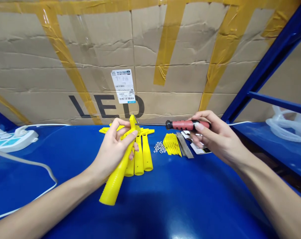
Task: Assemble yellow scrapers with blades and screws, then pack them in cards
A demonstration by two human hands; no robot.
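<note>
My left hand (119, 139) is closed around a yellow plastic scraper (115, 182), tilted with its hollow handle end toward me and its head up. A thin blade-like edge shows at the head. My right hand (212, 132) grips the red and black handle of a screwdriver (182, 125), held level. The screwdriver's shaft points left and its tip meets the scraper's head; the exact contact is too small to make out. Behind my left hand, several more yellow scrapers (147, 156) lie side by side on the blue surface, partly covered by the hand.
Right of the scrapers are a pile of small screws (160, 147), a row of yellow plates (172, 144), grey metal strips (184, 146) and paper packets (199, 147). A power strip (16, 141) with cables lies left. A large taped cardboard box (103, 49) stands behind; a blue frame post (262, 66) rises right.
</note>
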